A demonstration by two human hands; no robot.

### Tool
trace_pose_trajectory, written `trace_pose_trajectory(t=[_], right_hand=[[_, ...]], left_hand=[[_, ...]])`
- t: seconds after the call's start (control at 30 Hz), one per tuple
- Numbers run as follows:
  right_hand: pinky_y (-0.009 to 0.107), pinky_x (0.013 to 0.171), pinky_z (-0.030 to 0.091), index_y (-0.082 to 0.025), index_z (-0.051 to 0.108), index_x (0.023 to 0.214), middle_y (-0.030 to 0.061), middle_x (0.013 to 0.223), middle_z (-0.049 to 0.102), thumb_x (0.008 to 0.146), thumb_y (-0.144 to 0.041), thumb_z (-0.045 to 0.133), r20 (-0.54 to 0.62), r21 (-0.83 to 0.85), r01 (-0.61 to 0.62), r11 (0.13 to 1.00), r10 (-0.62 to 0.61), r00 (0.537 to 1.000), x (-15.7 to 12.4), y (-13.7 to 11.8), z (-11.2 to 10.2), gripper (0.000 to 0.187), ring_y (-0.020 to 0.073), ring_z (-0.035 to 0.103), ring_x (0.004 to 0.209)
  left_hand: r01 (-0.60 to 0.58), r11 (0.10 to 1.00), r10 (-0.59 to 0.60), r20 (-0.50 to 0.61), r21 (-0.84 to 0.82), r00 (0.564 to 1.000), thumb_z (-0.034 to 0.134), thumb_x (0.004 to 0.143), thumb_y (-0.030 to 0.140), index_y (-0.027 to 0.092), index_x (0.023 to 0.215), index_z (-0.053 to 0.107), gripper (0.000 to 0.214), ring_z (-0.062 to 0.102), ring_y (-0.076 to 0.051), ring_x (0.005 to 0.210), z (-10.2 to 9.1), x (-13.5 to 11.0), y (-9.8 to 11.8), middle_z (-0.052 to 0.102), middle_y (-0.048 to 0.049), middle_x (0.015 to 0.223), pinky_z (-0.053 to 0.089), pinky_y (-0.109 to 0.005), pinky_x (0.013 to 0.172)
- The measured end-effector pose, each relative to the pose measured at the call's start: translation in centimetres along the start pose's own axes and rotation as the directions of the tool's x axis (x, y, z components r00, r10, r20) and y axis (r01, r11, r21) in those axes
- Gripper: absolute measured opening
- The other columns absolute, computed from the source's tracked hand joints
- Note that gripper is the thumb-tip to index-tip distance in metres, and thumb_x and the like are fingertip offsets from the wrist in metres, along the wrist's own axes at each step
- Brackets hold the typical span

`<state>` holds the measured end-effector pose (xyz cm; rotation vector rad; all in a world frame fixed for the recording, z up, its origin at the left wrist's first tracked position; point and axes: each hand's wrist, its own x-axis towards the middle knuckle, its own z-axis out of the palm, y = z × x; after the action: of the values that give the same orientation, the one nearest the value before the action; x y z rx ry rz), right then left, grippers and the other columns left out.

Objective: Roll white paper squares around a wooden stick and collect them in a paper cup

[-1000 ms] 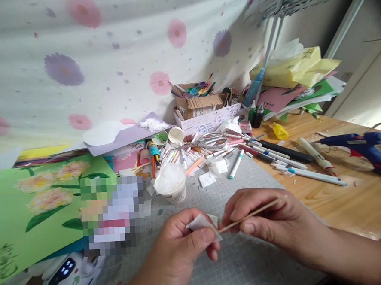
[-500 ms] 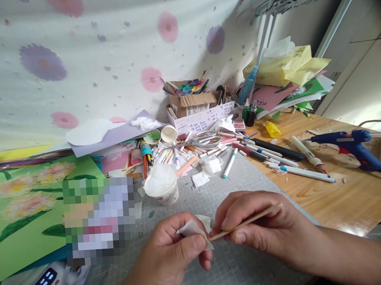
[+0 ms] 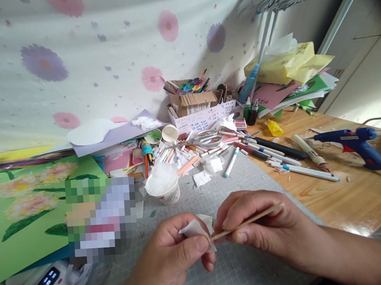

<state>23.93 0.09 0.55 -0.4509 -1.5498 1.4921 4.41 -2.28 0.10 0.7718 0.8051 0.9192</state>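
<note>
Low in the middle of the view, my left hand [image 3: 184,246] pinches a small piece of thin white paper [image 3: 196,229] between thumb and fingers. My right hand [image 3: 256,224] is closed around a thin wooden stick [image 3: 248,221], held at a slant. The stick's lower left end touches the paper at my left thumb tip; the exact contact is partly hidden by the fingers. Behind my left hand stands a white paper cup [image 3: 168,194] topped with thin white sheets [image 3: 162,177]. Several loose white paper squares [image 3: 208,169] lie to the right of the cup.
A grey cutting mat [image 3: 245,188] covers the table's middle. Markers [image 3: 232,162] and scissors [image 3: 206,138] are heaped behind. A blue glue gun [image 3: 348,139] lies right. A green flower picture [image 3: 36,203] and a white device with a display [image 3: 53,282] are left. A cardboard box [image 3: 194,100] stands behind.
The view has shifted slightly, so most things sit a little further right. Both hands keep the same hold on the paper and the stick, with hardly any visible movement.
</note>
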Motion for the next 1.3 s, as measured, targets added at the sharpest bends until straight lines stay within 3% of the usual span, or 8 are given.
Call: trace_pose_trajectory(t=[1.3], right_hand=[[0.024, 0.075, 0.055, -0.020, 0.072, 0.095, 0.0036, 0.088, 0.070, 0.083, -0.002, 0.066, 0.019, -0.020, 0.039, 0.999, -0.038, 0.999, -0.16, -0.03, -0.07, 0.023, 0.0134, 0.069, 0.086]], left_hand=[[0.017, 1.000, -0.017, -0.003, 0.003, 1.000, 0.079, 0.069, 0.025, 0.015, 0.064, 0.070, 0.015, 0.056, -0.010, 0.056, 0.03, -0.06, 0.12, 0.065, 0.0015, 0.059, 0.044, -0.020, 0.057]])
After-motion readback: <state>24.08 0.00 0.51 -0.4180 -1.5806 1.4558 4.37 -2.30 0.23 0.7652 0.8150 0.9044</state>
